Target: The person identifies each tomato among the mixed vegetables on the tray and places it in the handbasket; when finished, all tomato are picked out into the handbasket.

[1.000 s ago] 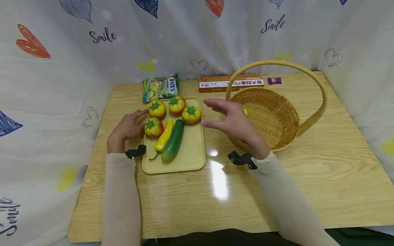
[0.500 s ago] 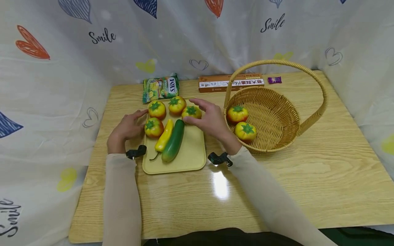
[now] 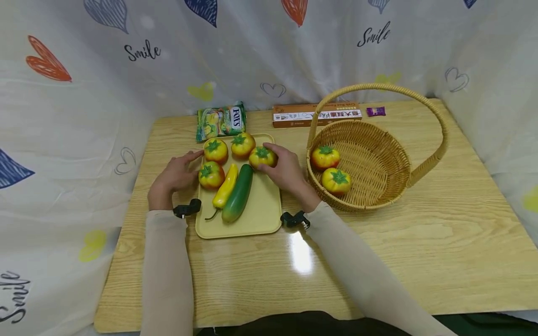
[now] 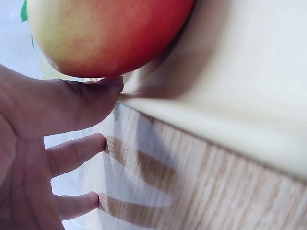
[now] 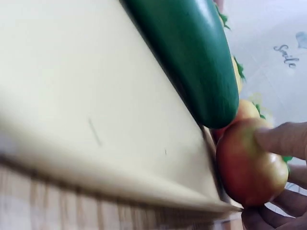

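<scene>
Right hand (image 3: 286, 171) had thumb and fingers pinched round the tomato (image 3: 259, 158) near the far right corner of the tray (image 3: 264, 210); left hand (image 3: 175, 176) held nothing, fingers fairly straight, at the left edge; tomato looked light, stiff, smooth, maybe slippery; opposite sides at its widest seemed the best hold.

Green FOX'S bag (image 3: 221, 122); brown box (image 3: 294, 116) — purple packet (image 3: 376, 111) beside it.
</scene>
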`<state>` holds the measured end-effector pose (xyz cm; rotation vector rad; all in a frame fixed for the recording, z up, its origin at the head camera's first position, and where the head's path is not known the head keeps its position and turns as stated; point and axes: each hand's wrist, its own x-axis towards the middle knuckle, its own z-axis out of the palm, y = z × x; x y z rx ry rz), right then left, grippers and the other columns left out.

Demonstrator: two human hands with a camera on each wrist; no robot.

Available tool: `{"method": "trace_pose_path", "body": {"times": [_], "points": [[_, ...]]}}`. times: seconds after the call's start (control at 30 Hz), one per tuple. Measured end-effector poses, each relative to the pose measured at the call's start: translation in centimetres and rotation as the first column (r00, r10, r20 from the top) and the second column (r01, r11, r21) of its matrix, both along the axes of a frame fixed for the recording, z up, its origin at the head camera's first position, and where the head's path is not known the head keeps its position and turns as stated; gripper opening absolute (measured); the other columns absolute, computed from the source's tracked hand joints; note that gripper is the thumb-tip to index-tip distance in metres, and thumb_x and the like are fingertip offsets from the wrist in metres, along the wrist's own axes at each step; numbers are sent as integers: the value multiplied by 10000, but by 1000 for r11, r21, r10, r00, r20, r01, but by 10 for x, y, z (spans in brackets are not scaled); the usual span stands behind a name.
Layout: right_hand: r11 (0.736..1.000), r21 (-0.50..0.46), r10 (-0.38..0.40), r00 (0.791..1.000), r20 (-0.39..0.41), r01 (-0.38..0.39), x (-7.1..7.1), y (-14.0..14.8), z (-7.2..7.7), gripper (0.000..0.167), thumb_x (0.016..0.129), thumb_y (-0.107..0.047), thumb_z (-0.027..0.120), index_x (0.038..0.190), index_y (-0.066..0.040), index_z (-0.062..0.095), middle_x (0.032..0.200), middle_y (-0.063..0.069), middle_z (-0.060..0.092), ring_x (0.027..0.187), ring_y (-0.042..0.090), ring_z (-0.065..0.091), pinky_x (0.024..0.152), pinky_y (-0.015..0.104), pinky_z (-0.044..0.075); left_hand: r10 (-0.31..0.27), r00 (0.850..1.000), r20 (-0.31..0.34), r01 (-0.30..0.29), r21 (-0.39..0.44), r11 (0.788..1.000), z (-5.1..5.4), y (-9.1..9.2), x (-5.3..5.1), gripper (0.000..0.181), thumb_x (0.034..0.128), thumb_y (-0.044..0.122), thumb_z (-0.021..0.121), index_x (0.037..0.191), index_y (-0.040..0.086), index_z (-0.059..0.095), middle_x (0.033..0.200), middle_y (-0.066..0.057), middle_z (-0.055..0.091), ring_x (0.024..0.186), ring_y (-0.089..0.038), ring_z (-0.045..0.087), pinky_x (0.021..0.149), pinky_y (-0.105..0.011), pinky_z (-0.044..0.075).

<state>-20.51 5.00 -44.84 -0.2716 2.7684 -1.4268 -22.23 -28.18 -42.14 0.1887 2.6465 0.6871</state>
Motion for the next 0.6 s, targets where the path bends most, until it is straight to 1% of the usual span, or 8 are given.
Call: {"method": "trace_pose_path", "body": {"times": [0.13,0.2,0.27,0.37,0.47,0.6], "points": [[999,-41,-23,1000,-9,23,4,2,3,649,942,-245,889,1529,-115,646,1518,157,668,1333,319,673,1151,438,555,-11,1000,-3,11,-13,1000,0,1,0,717,1071,171,550,1742,135,303,1784,-307,200,1660,-536,178,1375,-660,-17],[997,-75,-17,1000,1,17,8,3,7,645,941,-268,896,1518,-114,652,1512,157,665,1284,305,698,1097,422,597,-8,1000,0,8,-10,1000,0,1,0,723,1063,158,545,1743,137,301,1785,-306,198,1663,-535,171,1375,-658,-18],[993,-116,3,1000,13,-1,12,5,13,634,946,-282,893,1509,-110,656,1511,156,659,1263,301,717,1070,408,620,0,1000,3,0,-1,1000,1,1,0,728,1054,140,539,1743,142,305,1789,-299,196,1667,-531,160,1376,-656,-19],[982,-182,47,999,26,-42,19,7,23,618,956,-279,884,1503,-104,658,1519,151,651,1295,301,719,1087,403,619,6,1000,7,-6,6,1000,1,1,1,734,1047,121,530,1745,148,303,1792,-295,191,1668,-534,147,1376,-655,-27],[969,-232,91,996,19,-85,28,12,33,603,973,-270,863,1510,-95,653,1525,142,641,1326,293,697,1114,407,604,3,1000,3,-3,6,1000,0,0,2,731,1049,111,523,1745,146,302,1791,-297,191,1669,-532,147,1376,-651,-34],[957,-263,124,992,-17,-124,43,25,49,589,983,-268,849,1516,-107,657,1547,116,634,1352,277,676,1134,404,591,-6,1000,-4,6,4,1000,-1,0,1,728,1053,107,517,1746,144,298,1790,-297,195,1670,-524,158,1379,-642,-36]]}}
